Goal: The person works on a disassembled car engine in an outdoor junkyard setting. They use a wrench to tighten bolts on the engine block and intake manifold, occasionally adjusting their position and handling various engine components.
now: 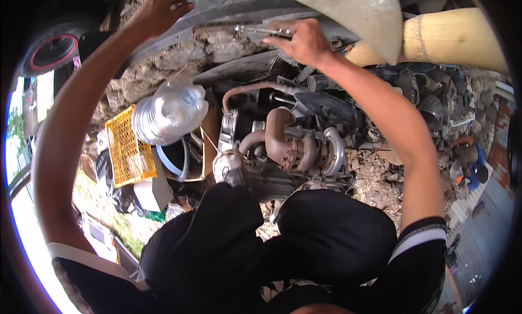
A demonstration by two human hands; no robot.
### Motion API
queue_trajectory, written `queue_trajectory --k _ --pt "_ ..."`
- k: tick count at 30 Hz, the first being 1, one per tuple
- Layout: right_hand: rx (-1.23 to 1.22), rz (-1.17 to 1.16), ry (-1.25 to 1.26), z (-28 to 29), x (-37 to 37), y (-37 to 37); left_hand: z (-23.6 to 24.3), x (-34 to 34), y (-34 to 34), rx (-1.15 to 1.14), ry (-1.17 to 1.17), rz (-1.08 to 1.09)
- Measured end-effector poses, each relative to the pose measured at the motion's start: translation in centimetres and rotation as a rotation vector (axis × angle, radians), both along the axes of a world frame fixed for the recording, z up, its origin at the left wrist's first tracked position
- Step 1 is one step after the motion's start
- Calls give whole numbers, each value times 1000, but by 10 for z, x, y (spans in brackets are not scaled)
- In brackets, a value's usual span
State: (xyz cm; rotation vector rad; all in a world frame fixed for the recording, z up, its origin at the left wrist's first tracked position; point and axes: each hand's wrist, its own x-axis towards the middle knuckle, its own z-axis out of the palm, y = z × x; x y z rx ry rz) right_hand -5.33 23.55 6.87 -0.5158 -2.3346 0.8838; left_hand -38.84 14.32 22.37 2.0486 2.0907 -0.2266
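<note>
Two bent knees (337,221) in black cloth, nearest to view, with an engine (272,188) low on stony ground just past them. On it: a rust-brown elbow pipe (279,137), joined on its right by a round housing with a silver rim (337,151). A thinner rusty hose (255,87) arches across the engine's far side.

Left of the engine, a yellow lattice crate (122,151), tilted; a big clear plastic bottle (168,110) overlaps its upper right side. Just below the bottle, a dark bucket (169,154) with a pale blue band, beside a cardboard box (210,142).

Farther out, both arms reach past the engine. Right hand (307,42): fingers closed around a slim, shiny metal tool (253,30), its free end pointing left, toward the other hand. Exact kind of tool unclear. Left hand (156,14): well apart from the tool, fingers curled; a small glint at the fingertips, cannot tell whether anything is gripped.

Beyond and around the hands: rough stones (217,48), a beige panel (353,12), a pale yellow cylinder (457,34) at right, a red-ringed wheel (53,50) at far left.
</note>
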Motion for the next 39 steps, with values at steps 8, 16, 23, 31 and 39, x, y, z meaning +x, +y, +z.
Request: queue_trajectory --k 8,16,23,31,39 --pt "0 -160 -9 5 10 -15 -107 187 -74 -168 -783 -96" --pt "-44 -354 175 10 63 -51 -184 251 -173 -47 -1084 -83" --pt "-748 -281 -504 36 177 -168 -147 262 -180 -277 -1766 381" --pt "-1075 -447 -444 32 184 -212 -149 279 -148 -269 -1327 42" --pt "-1416 -416 -107 26 210 -214 -170 295 -137 -302 -1478 63"
